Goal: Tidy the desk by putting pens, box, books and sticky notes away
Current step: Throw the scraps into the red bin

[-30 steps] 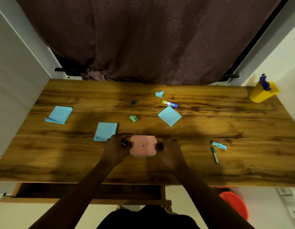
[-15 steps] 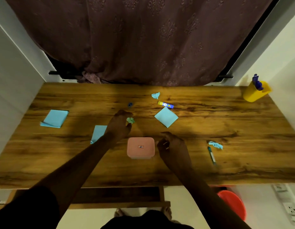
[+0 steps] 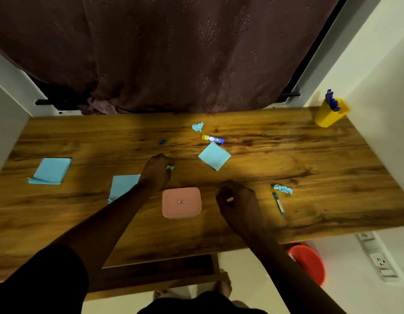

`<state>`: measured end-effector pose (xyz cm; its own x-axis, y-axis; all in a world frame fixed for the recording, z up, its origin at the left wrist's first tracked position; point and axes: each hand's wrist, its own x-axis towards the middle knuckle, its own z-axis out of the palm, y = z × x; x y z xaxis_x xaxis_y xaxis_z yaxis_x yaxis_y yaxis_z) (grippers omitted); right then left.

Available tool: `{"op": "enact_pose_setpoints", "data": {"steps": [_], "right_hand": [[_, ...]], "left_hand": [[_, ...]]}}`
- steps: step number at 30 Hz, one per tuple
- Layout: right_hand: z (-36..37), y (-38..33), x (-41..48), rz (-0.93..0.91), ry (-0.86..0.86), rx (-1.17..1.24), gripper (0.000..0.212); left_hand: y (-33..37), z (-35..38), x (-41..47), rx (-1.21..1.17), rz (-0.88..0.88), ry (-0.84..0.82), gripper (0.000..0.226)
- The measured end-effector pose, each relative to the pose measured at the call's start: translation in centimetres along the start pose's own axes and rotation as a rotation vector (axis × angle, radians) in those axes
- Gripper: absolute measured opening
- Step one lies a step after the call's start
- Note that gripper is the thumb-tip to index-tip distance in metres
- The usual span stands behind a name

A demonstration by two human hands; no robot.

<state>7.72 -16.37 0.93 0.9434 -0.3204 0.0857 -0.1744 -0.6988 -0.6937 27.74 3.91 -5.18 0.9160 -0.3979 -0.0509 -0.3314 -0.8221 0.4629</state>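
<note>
Your left hand [image 3: 157,171] has left the pink box [image 3: 181,202], now pinches the green paper wad [image 3: 171,167] at box's 11 o'clock | your right hand [image 3: 236,198] has let go too, loosely curled, empty, at 3 o'clock | box unmoved on desk [image 3: 309,168]

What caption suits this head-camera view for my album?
Left hand grips a crumpled green paper beyond the pink box; right hand hovers beside the box.
</note>
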Motion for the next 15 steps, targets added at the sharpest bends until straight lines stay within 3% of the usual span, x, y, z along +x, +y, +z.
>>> {"op": "enact_pose_setpoints", "data": {"steps": [7, 15], "right_hand": [[-2.1, 2.3, 1.7, -0.006, 0.117, 0.063, 0.012], [-5.9, 7.5, 4.0, 0.091, 0.111, -0.004, 0.024]], "left_hand": [[4.6, -2.8, -1.6, -0.146, 0.115, 0.125, 0.029], [14.4, -3.3, -6.1, -0.449, 0.183, 0.091, 0.028]]}}
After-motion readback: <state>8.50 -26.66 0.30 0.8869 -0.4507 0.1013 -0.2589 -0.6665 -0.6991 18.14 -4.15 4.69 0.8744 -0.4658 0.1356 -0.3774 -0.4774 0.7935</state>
